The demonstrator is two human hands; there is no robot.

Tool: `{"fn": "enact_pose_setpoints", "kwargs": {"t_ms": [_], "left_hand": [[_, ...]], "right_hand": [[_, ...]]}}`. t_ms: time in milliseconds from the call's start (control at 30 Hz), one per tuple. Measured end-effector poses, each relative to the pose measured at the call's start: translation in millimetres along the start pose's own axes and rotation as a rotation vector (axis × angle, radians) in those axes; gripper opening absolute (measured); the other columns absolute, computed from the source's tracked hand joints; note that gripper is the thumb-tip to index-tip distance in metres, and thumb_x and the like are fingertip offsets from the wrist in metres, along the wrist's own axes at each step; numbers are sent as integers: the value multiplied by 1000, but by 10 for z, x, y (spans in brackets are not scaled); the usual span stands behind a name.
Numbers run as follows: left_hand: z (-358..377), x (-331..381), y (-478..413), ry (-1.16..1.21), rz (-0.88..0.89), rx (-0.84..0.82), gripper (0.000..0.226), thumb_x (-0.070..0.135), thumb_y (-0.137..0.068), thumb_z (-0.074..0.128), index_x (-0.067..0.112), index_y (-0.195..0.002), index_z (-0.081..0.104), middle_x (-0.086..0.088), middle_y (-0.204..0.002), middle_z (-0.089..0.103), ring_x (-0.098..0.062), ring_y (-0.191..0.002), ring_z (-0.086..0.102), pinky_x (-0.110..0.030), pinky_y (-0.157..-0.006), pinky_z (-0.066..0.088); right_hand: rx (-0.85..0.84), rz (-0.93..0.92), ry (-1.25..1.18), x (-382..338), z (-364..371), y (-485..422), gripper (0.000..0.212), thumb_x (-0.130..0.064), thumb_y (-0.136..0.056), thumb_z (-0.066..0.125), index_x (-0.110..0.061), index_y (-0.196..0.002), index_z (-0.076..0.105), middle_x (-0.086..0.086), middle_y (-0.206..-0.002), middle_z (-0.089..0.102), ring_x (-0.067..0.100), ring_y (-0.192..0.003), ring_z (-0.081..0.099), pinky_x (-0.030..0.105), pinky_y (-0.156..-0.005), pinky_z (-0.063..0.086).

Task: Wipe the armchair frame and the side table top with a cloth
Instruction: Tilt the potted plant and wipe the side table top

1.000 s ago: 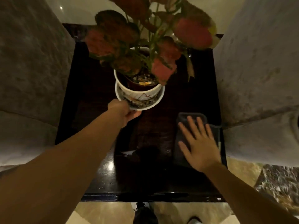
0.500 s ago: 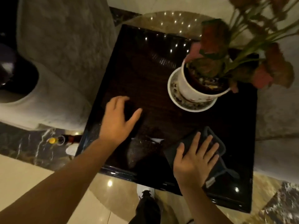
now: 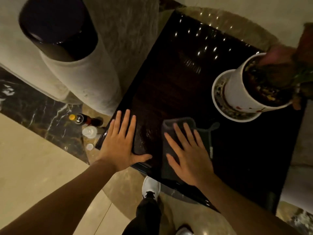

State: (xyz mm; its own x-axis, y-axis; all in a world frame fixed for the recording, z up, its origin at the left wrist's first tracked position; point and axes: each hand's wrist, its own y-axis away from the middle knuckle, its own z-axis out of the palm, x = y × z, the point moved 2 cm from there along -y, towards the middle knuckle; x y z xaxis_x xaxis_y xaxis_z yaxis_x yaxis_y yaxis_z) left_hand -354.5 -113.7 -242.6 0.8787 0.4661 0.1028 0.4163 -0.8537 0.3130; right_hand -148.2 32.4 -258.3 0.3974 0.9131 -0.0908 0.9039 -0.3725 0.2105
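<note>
A dark glossy side table top (image 3: 177, 78) fills the middle of the head view. My right hand (image 3: 188, 155) lies flat, fingers spread, pressing a dark grey cloth (image 3: 179, 124) onto the table near its front edge. My left hand (image 3: 120, 141) rests flat and open on the table's front left corner, holding nothing. The pale upholstered armchair arm (image 3: 88, 78) with its dark rounded wooden end (image 3: 57, 26) stands just left of the table.
A white pot with a red-leaved plant on a saucer (image 3: 237, 114) sits at the table's right side. A bottle (image 3: 84, 119) and small white lids (image 3: 89, 132) lie on the marble floor beside the table's left corner. My shoe (image 3: 150, 185) is below the front edge.
The view has swung left. My left hand let go of the saucer and moved to the table's front left corner. My right hand slid the cloth leftward along the front of the table.
</note>
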Motion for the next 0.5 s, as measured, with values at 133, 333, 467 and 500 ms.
{"fn": "enact_pose_setpoints", "kwargs": {"t_ms": [133, 333, 467, 500], "left_hand": [[-68, 8, -21, 6, -6, -41, 131, 99, -65, 21, 7, -156, 0, -18, -164, -8, -36, -150, -15, -55, -122, 9], [-72, -28, -41, 9, -12, -48, 132, 100, -64, 16, 7, -155, -5, -17, -163, -15, -36, -149, -20, -53, -123, 3], [-24, -52, -48, 25, 5, -10, 132, 100, -65, 23, 6, -156, 2, -18, -164, -7, -36, -151, -12, -53, -122, 6], [-18, -55, -49, 27, 9, -10, 132, 99, -65, 24, 6, -156, 3, -18, -165, -6, -36, -151, -11, -53, -122, 7]], "right_hand": [[-92, 274, 11, 517, 15, 633, 66, -60, -101, 17, -33, -161, 11, 3, -171, 0, 32, -157, -1, 54, -124, 12], [64, 1098, -360, -109, -228, -423, 73, -58, -97, 19, -23, -161, 15, 16, -169, 6, 43, -154, 2, 59, -122, 5], [135, 510, -198, -547, -297, -1023, 66, -53, -100, 29, -22, -158, 26, 17, -167, 17, 42, -154, 10, 59, -123, 11], [124, 346, -163, -560, -293, -1046, 65, -54, -100, 29, -23, -158, 27, 16, -167, 19, 41, -154, 12, 59, -123, 13]]}}
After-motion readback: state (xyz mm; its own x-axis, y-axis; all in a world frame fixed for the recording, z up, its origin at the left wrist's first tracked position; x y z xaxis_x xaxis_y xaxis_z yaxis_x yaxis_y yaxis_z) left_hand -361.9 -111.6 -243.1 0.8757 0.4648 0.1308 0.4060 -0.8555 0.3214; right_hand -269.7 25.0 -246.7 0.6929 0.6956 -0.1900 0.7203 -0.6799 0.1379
